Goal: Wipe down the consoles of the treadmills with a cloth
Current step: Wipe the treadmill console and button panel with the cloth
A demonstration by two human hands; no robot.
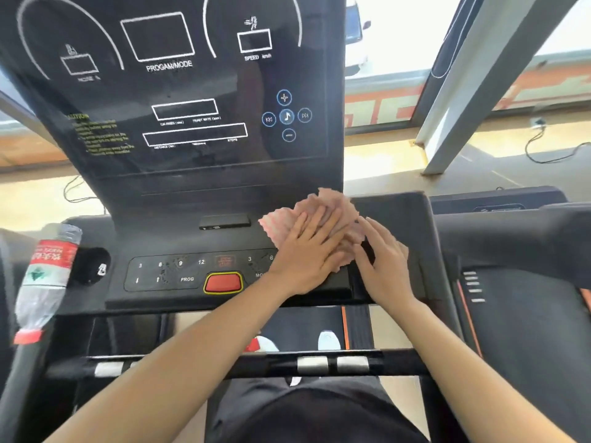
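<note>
both palms pressing a pink cloth point(319, 215) onto the treadmill console point(192, 123)
left hand point(307, 251) and right hand point(383, 260) lie flat, fingers unclenched; the cloth looks soft and light (likely bunches), best pinned under spread fingers.

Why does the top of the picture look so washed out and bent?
Head view: daylight through the windows blows out the background; the glossy console panel reflects it, softening the small print; the wide lens curves the edges, and the bottle at the left is blurred; hands and cloth stay fairly sharp.

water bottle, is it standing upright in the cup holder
No, the water bottle hangs tilted with its red cap pointing down, left of the console.
</note>
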